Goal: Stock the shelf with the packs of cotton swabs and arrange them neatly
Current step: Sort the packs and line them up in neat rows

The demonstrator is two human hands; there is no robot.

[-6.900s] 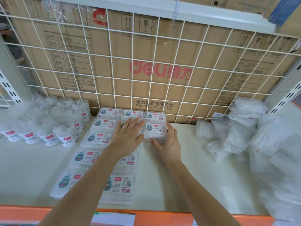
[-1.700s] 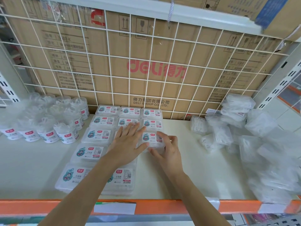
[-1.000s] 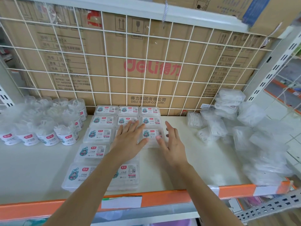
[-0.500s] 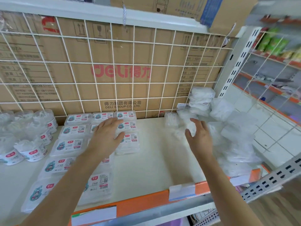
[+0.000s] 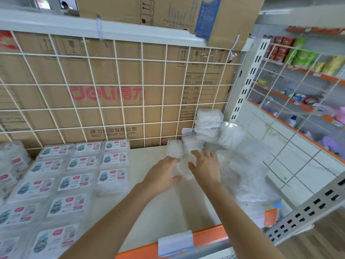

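Just right of the frame's centre, both hands flank one clear bag of swabs (image 5: 183, 171) lying on the white shelf (image 5: 168, 212). The left hand (image 5: 162, 174) touches it with loosely bent fingers and thumb apart, while the right hand (image 5: 205, 169) has its fingers spread straight. Boxed packs (image 5: 112, 176) sit in rows at lower left.

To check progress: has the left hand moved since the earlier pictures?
Yes. The left hand moved right, off the flat labelled packs, toward the loose bags.
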